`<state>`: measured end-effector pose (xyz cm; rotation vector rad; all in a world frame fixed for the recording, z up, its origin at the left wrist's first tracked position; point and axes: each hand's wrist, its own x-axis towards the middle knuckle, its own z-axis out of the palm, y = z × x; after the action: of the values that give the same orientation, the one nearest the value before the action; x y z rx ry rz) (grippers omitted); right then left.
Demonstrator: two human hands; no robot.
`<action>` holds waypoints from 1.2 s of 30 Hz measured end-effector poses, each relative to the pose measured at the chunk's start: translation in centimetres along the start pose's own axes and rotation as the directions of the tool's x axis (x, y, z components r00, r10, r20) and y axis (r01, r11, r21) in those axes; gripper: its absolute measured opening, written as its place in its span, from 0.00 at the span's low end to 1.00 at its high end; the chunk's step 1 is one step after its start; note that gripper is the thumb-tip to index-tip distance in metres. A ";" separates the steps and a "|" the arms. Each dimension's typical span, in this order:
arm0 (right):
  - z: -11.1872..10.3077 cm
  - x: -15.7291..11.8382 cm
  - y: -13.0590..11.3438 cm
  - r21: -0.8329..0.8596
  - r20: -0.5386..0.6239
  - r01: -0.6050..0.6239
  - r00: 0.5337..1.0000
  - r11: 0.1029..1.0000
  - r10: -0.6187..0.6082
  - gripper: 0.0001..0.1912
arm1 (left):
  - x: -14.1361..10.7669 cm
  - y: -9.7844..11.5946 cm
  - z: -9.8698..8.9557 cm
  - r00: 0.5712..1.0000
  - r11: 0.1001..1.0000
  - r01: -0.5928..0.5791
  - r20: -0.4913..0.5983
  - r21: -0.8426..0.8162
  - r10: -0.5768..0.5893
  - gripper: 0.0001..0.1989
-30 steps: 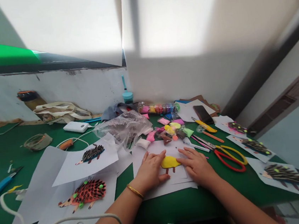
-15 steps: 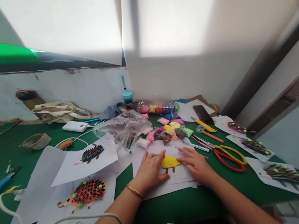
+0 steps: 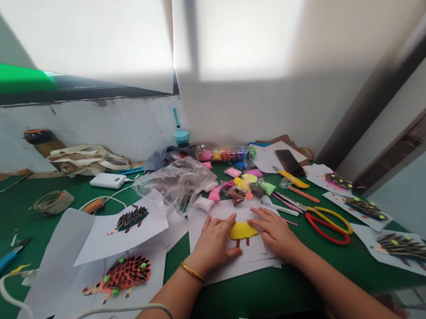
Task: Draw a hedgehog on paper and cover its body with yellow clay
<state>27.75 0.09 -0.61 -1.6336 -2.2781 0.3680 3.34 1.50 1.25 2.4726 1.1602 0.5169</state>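
Note:
A flattened oval of yellow clay (image 3: 243,230) lies on a white sheet of paper (image 3: 217,273) in front of me, with two short brown legs below it. My left hand (image 3: 217,240) rests on the paper at the clay's left side, fingers stretched out, fingertips at its upper left edge. On the other side, my right hand (image 3: 275,229) lies with its fingers extended, the tips touching the clay's upper right edge. Neither hand is gripping anything. Just beyond the paper, small packets of coloured clay (image 3: 234,185) are heaped.
Scissors (image 3: 328,223), a yellow cutter (image 3: 293,178) and a white pen (image 3: 284,208) lie to the right, with finished hedgehog pictures (image 3: 405,251) beyond. At left are a red hedgehog picture (image 3: 122,275), a white cable (image 3: 99,311) and a blue-handled knife (image 3: 0,270). A plastic bag (image 3: 177,181) sits behind.
My right hand has shifted slightly, its fingers now further over the clay's upper right edge. The left hand stays in place.

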 end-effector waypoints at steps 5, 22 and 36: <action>-0.1 0.3 -0.1 0.009 0.013 -0.004 1.000 1.000 0.004 0.26 | 0.0 -0.1 0.0 1.000 1.000 -0.008 -0.004 -0.004 0.008 0.47; 0.2 1.7 -1.0 -0.010 0.070 0.005 0.998 1.000 -0.004 0.28 | -0.1 0.0 0.0 1.000 1.000 0.000 0.009 0.009 0.000 0.47; 0.5 1.1 -0.8 -0.098 0.051 0.064 0.997 0.993 -0.060 0.32 | -0.3 1.1 0.1 0.999 0.994 -0.047 -0.002 0.100 0.047 0.41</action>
<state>26.52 0.86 -0.60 -1.6128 -2.4129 0.2862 3.93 0.65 1.59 2.5902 1.1586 0.4886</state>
